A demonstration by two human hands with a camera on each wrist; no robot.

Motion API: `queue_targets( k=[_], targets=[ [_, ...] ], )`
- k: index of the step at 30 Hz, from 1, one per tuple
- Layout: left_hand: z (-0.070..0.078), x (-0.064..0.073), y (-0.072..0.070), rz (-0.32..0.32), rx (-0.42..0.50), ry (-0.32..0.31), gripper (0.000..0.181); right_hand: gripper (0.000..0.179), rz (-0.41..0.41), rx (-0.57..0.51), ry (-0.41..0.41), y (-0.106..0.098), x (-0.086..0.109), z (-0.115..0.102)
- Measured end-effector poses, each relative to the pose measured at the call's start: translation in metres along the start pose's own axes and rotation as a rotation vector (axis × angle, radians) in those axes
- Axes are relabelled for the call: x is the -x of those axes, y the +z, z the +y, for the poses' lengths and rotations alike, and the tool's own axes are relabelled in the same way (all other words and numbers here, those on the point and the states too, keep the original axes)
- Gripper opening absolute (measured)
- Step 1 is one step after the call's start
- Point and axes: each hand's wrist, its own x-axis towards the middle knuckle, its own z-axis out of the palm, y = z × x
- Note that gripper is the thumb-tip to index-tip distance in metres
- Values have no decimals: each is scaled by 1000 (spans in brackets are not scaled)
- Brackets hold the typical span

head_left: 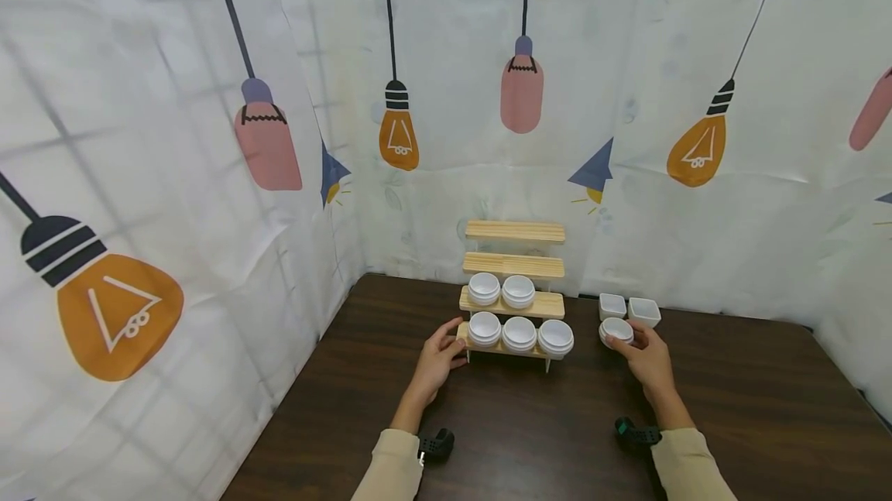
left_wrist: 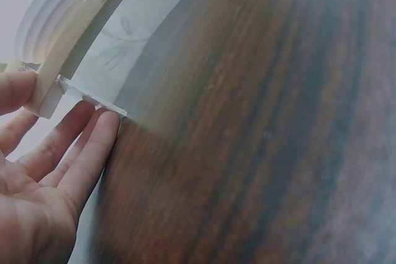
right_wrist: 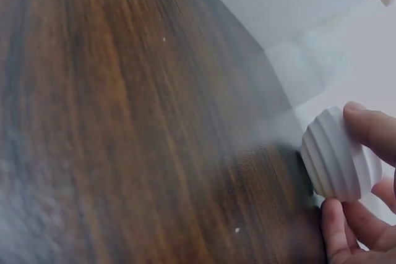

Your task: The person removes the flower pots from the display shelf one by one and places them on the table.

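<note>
One round bowl [head_left: 616,328], pinched thumb-to-fingers in the right hand [head_left: 650,360], is right of the tiered stand [head_left: 516,232]; left hand [head_left: 435,362] grips stand's left end (long axis left-right).

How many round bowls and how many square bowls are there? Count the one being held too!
Round white bowls: 6 (5 on the wooden tiered stand, 1 in the right hand)
Square white bowls: 2
Total: 8 bowls
</note>
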Motion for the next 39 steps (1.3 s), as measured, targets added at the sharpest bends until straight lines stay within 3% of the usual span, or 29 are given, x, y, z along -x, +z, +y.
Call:
queue_targets(
  k=[20, 39],
  targets=[
    [0, 0, 0, -9, -5, 3, 50, 70, -1, 62, -16, -1, -3, 1],
    [-1, 0, 0, -7, 4, 5, 50, 70, 0, 45, -8, 0, -2, 1]
  ],
)
